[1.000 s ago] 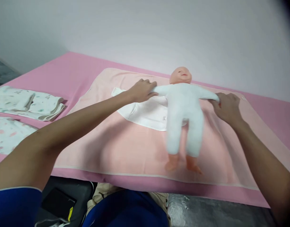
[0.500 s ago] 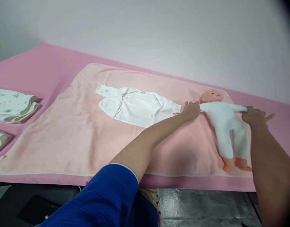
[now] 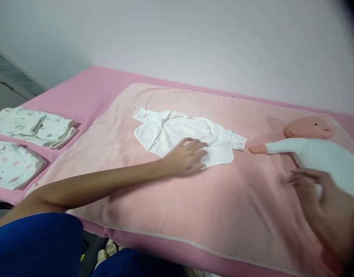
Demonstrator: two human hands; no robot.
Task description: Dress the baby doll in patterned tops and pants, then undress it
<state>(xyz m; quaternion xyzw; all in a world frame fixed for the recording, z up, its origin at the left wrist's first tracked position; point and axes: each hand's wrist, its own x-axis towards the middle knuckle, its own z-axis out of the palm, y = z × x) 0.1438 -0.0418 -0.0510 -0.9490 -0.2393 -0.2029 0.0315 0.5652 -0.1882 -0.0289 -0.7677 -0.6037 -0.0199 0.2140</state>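
A white baby shirt (image 3: 182,132) with patterned cuffs lies spread on the pink blanket (image 3: 177,200). Over its lower front edge is my left hand (image 3: 185,158), open, its fingers apart; whether they touch the cloth I cannot tell. At the right, a baby doll (image 3: 324,154) with a white cloth body lies on its back, one arm stretched toward the shirt's right cuff. My right hand (image 3: 321,196), smeared by motion, is in front of the doll's side. Its fingers are loosely bent and apart, with nothing visible in them. The doll's legs are out of view.
Two folded printed cloths (image 3: 49,129) (image 3: 15,165) lie at the left on the pink table cover (image 3: 104,80). A pale wall (image 3: 194,46) rises behind the table. The table's front edge runs along the bottom.
Both hands have let go of the doll's arms. My left hand has moved left over the shirt; my right hand has come lower and nearer. The view has turned, shifting everything rightward.
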